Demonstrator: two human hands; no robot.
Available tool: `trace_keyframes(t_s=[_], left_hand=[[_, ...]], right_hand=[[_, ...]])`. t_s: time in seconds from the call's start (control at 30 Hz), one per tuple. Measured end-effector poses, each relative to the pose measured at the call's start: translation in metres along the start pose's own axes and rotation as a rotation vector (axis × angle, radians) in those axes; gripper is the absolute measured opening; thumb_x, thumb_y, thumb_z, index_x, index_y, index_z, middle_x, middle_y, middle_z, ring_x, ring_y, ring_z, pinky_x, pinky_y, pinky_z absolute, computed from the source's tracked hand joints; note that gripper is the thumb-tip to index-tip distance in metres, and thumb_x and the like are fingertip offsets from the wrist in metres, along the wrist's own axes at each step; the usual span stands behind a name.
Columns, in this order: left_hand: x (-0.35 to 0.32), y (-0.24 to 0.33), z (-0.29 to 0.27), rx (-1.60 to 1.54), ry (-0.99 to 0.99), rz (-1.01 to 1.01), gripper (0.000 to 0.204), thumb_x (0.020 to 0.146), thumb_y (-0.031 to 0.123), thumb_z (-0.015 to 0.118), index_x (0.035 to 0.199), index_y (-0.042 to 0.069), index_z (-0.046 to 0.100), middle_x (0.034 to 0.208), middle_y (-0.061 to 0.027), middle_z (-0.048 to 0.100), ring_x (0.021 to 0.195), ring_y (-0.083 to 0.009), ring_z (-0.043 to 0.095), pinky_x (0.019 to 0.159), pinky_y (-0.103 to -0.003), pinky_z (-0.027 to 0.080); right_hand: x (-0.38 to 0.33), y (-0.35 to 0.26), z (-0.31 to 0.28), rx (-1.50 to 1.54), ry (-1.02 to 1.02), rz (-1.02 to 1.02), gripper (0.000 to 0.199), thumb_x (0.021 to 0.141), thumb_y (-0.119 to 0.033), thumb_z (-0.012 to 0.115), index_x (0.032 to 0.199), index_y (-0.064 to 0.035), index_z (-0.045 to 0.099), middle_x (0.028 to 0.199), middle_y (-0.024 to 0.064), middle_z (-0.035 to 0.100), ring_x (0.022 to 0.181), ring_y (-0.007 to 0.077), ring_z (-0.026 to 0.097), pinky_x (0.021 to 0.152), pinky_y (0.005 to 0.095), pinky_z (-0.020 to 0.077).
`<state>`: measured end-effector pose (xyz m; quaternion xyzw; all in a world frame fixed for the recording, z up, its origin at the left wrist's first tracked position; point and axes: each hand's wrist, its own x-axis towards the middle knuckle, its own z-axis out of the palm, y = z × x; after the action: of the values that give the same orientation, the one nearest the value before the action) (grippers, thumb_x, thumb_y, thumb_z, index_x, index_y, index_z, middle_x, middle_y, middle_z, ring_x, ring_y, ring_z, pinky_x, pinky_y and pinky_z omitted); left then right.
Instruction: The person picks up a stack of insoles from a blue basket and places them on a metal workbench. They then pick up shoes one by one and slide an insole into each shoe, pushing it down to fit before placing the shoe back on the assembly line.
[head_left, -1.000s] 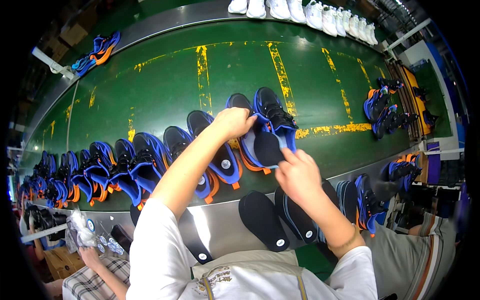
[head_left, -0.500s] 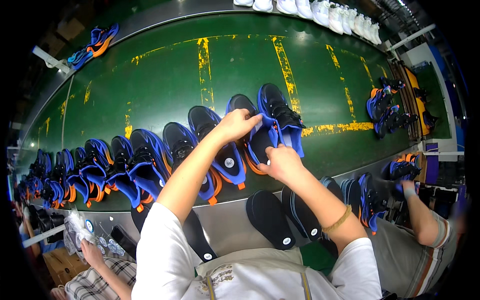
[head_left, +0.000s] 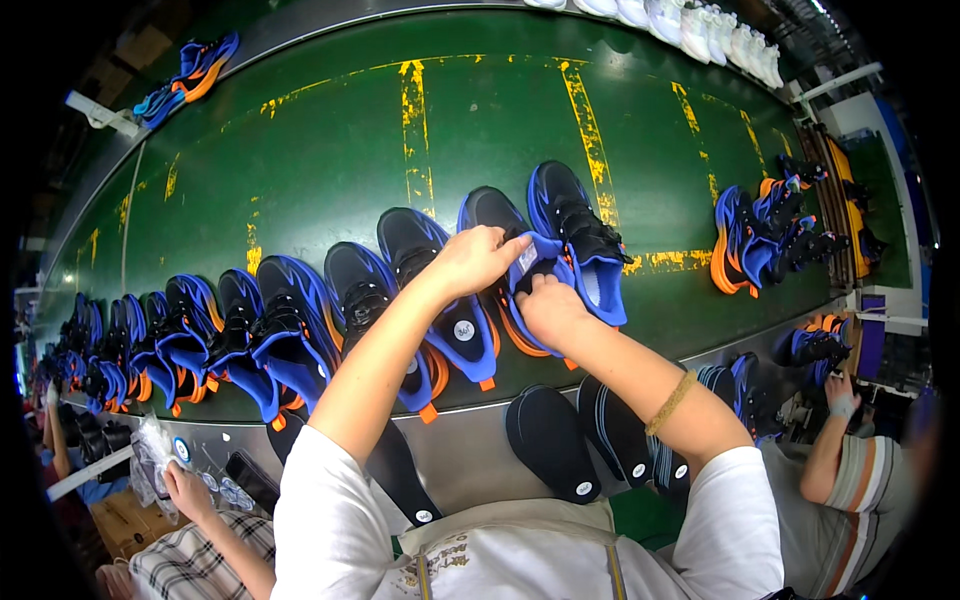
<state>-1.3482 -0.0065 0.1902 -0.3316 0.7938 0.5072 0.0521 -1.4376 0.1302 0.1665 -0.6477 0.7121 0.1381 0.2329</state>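
We see the working shoe (head_left: pixel 545 246) near the centre of the frame, toe toward the top, on the green surface (head_left: pixel 330 140). The left hand (head_left: pixel 475 262) grips its blue collar by the tongue, thumb on the upper edge. The right hand (head_left: pixel 548 305) has its fingers curled down into the opening; what they hold there is hidden, so we cannot tell whether they grasp or only press.

We judge the step in hand to be work inside that shoe, one hand steadying while the other reaches in. As we read it, the next move calls for a firm left grip that holds the collar wide, and for right fingers that feel toward the toe without catching the lining.

Just to the left, a neighbouring shoe (head_left: pixel 410 230) shows a black insole (head_left: pixel 450 334) with a round white label. Just right, another shoe (head_left: pixel 570 215) shows pale lining. Loose insoles (head_left: pixel 550 440) lie at lower centre, along the metal edge (head_left: pixel 470 440).
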Motion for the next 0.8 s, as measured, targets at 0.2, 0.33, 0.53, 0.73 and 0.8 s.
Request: trace_keyframes(t_s=[0.2,0.33,0.53,0.73,0.8], left_hand=[[0.002,-0.001,0.0,-0.024,-0.051,-0.004,0.055,0.082,0.047,0.052,0.068,-0.006,0.052,0.057,-0.0114,0.05,0.057,-0.0179,0.049,0.055,-0.034,0.04],[0.001,-0.002,0.012,0.131,0.296,0.097,0.041,0.078,0.036,0.06,0.086,-0.003,0.05,0.068,-0.0157,0.057,0.06,-0.0287,0.056,0.058,-0.038,0.044],[-0.001,-0.001,0.042,0.58,0.469,0.464,0.033,0.065,0.017,0.065,0.089,0.005,0.046,0.071,-0.0118,0.052,0.066,-0.0302,0.057,0.059,-0.042,0.044],[-0.004,0.007,0.048,0.713,0.321,0.356,0.037,0.065,0.019,0.069,0.089,0.004,0.046,0.083,-0.0105,0.051,0.075,-0.0275,0.056,0.063,-0.038,0.044],[-0.008,0.002,0.046,0.716,0.338,0.353,0.032,0.068,0.017,0.066,0.089,0.004,0.046,0.083,-0.0107,0.051,0.074,-0.0274,0.056,0.064,-0.038,0.043]], right_hand=[[0.007,0.005,0.008,-0.357,-0.242,-0.157,0.028,0.081,-0.014,0.047,0.103,-0.0083,0.063,0.102,0.0131,0.058,0.095,0.0248,0.053,0.08,0.0317,0.042],[0.012,0.011,-0.001,-0.394,-0.356,-0.345,0.026,0.084,-0.018,0.043,0.099,-0.01,0.062,0.095,0.005,0.062,0.095,0.0192,0.053,0.087,0.0329,0.0351],[-0.011,0.01,-0.043,-0.184,-0.473,-0.311,0.027,0.082,-0.017,0.041,0.094,-0.0063,0.063,0.099,0.0062,0.063,0.102,0.0205,0.054,0.102,0.0381,0.019],[-0.045,0.008,-0.001,0.341,0.244,-0.232,0.022,0.073,-0.02,0.052,0.081,0.0005,0.056,0.078,0.0149,0.059,0.088,0.0249,0.056,0.098,0.0425,0.0288],[-0.071,0.008,0.004,0.346,0.68,-0.29,0.016,0.066,-0.011,0.064,0.075,-0.0043,0.053,0.08,0.0095,0.052,0.078,0.0257,0.052,0.082,0.0395,0.0373]])
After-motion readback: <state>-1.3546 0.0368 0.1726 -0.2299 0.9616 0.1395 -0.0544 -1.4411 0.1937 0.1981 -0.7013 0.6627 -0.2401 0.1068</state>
